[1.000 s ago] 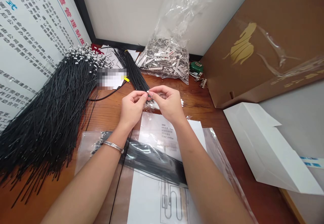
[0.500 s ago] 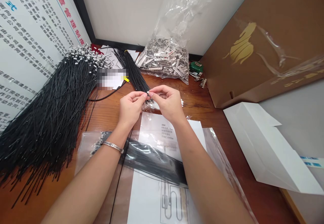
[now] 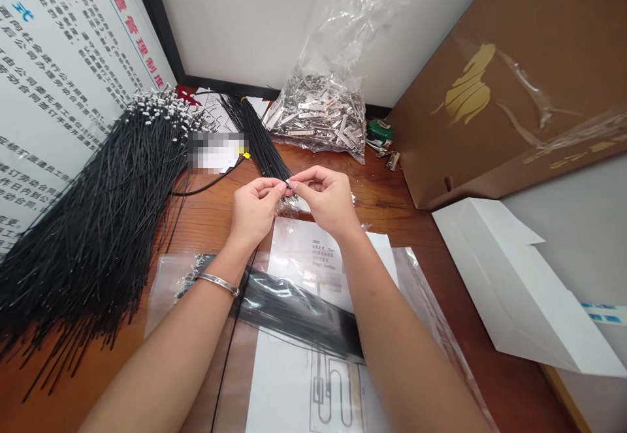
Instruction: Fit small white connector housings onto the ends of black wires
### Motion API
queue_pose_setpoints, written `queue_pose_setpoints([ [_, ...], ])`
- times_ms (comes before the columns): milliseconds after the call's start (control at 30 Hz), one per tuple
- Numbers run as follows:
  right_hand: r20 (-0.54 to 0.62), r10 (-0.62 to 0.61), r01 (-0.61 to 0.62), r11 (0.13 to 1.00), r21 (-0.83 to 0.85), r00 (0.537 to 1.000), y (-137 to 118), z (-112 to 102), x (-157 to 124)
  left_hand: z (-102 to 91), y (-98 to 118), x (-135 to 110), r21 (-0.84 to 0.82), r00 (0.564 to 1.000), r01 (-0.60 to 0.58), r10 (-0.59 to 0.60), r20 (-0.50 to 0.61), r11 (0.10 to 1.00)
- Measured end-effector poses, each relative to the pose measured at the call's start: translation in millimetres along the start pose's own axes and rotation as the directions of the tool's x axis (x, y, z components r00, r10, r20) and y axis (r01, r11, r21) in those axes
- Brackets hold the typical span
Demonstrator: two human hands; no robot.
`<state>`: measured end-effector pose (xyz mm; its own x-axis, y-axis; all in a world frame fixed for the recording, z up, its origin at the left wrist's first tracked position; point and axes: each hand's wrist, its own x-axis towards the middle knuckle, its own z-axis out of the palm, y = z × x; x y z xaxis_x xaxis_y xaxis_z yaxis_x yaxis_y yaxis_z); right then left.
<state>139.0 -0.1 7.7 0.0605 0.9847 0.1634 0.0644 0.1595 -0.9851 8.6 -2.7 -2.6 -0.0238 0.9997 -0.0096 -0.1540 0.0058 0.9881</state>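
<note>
My left hand (image 3: 255,208) pinches a thin black wire (image 3: 230,348), which trails down past my left wrist. Thumb and finger of my right hand (image 3: 329,201) are closed on a small white connector (image 3: 288,184) at the wire's end. The fingertips of both hands meet there and partly cover it. Just behind them lies a tied bundle of black wires (image 3: 257,129), its near ends under my fingers. Below my forearms, a clear bag of black wires (image 3: 298,305) rests on a printed drawing sheet (image 3: 281,237).
On the left leans a large heap of black wires with white connectors (image 3: 108,191). A clear bag of metal clips (image 3: 318,110) stands at the back, beside a green tape measure (image 3: 380,130). To the right are a brown box (image 3: 490,87) and an open white box (image 3: 509,283).
Both hands have shifted very slightly, with the fingertips still together at the white connector. Everything else lies as before.
</note>
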Motion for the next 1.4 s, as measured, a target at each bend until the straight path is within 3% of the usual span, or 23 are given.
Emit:
queue_pose_setpoints([
  [667,0.028,0.026,-0.026,1.000,-0.017,0.999,0,-1,-1,-1.1,-3,-1,0.041,1.000,-0.030,0.030,0.000,0.999],
  [1000,-0.101,-0.018,0.017,1.000,-0.010,0.995,-1,-1,0,1.1,5,-4,0.035,0.999,-0.031,0.031,0.017,0.999],
  [1400,-0.066,-0.005,0.004,1.000,-0.016,0.998,-2,-1,0,1.3,4,-4,0.034,0.999,-0.044,0.044,0.016,0.998],
])
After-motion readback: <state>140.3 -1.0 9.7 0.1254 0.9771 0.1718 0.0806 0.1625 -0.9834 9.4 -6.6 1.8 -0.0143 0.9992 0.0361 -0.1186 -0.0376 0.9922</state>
